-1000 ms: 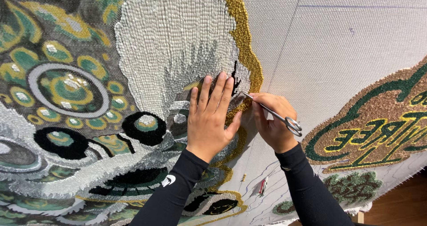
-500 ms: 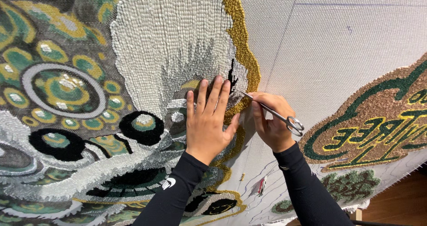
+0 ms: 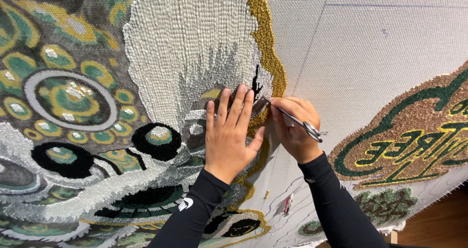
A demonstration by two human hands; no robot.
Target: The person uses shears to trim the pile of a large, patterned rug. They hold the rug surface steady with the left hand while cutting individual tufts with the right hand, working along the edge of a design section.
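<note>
Scissors (image 3: 292, 119) in right hand (image 3: 292, 131), at rug's (image 3: 195, 58) gold edge (image 3: 265, 43).

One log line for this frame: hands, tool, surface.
left hand: flat on tufted rug | right hand: holds small scissors, tips at gold border | backing cloth: bare on the right

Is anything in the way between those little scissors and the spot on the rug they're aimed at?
Nothing visible is. The scissors in the right hand reach the tufted rug at its gold edge with their tips. The left hand lies flat on the pile just beside that spot, fingers close to the tips but not across them.
</note>
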